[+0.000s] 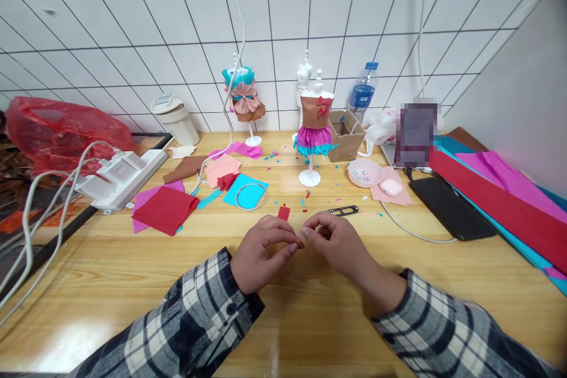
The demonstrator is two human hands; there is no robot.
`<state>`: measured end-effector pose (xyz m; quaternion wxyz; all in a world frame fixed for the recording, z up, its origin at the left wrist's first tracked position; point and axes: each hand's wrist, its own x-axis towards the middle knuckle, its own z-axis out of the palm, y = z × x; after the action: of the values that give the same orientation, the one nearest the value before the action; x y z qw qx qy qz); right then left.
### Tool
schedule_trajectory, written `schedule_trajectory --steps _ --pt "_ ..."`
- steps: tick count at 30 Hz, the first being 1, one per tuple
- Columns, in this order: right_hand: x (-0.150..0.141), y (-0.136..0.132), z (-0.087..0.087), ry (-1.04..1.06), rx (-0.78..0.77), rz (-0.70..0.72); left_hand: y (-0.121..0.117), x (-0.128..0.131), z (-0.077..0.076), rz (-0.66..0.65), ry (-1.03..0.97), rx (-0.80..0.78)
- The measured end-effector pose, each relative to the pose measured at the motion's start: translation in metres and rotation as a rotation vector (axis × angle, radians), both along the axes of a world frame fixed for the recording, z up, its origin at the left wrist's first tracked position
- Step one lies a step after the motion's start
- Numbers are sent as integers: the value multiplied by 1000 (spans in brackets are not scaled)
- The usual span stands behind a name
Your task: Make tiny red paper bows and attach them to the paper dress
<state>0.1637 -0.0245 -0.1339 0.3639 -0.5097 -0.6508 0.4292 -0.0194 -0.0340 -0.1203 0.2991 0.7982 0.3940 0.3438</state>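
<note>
Small red paper rectangle (284, 212), flat on the bench (310, 322) beyond your left hand (263, 253), black snips (355, 209) beyond your right hand (340, 245)

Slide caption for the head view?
Left hand and right hand close together near a red scrap, pink-skirted mannequin behind.

Left sleeve (181, 313) and right sleeve (447, 325): long, plaid, black, grey and off-white. Left cuff (241, 292): dark edge, small round dark button (231, 309). Left hand (261, 251), right hand (341, 248): bare.
</note>
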Motion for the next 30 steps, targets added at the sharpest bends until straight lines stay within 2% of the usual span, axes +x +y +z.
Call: schedule_trajectory --steps 3,6,10,13,17,20,23,25,27,30 --pt "2 6 -4 -18 -45 -35 -2 0 7 -113 -92 5" --pt "5 13 -10 -89 -11 -48 -3 1 9 -194 -167 18" --pt "9 21 -17 -157 84 -61 -3 0 6 -225 -182 20" --pt "17 26 -18 -127 126 -154 -3 -1 4 -219 -172 25" --pt "39 38 0 69 70 -279 -5 -1 1 -228 -189 45" --pt "59 61 25 139 193 -404 -6 1 -2 -253 -205 78" --pt "74 99 49 -22 406 -586 -7 2 -5 -268 -232 108" --pt "81 129 57 -189 524 -686 -8 3 -7 -264 -234 121" --pt "84 155 59 -326 540 -738 -8 3 -7 -261 -235 135" --pt "85 181 51 -580 472 -746 -8 3 -6 -255 -250 154"
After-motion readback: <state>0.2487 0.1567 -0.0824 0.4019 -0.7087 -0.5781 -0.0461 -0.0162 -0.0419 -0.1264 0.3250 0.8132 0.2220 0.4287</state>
